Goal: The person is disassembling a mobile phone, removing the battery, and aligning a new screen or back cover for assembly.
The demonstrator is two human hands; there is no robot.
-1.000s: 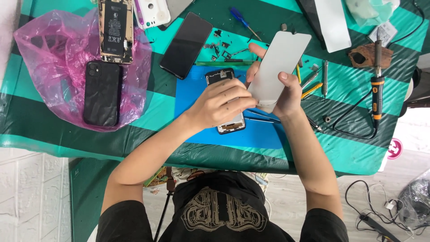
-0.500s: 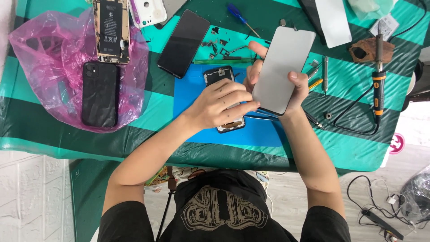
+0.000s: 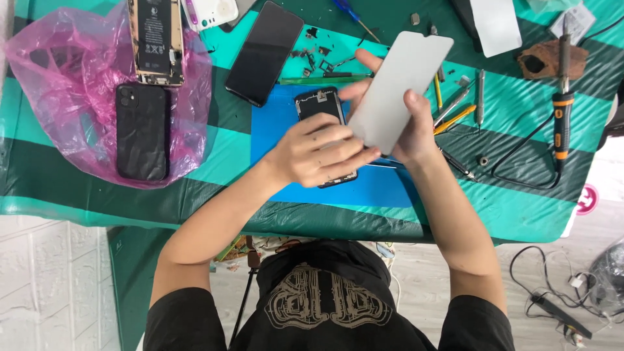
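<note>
the right hand (image 3: 406, 127) gripped a pale grey phone panel (image 3: 401, 91), thumb on its right edge and fingers behind it, holding it tilted above the blue mat (image 3: 273, 130). the left hand (image 3: 318, 153) was curled with its fingertips touching the panel's lower edge, and it rested over an opened phone (image 3: 318, 104) lying on the mat; whether it pinched anything could not be told. a black screen (image 3: 264, 52) lay just left of the mat on the green striped cloth (image 3: 507, 195). farther left, a black-cased phone (image 3: 141, 132) and a phone with its battery showing (image 3: 156, 40) sat on a pink plastic bag (image 3: 58, 97). tweezers (image 3: 455, 104) and an orange-handled tool (image 3: 561, 91) lay to the right.
</note>
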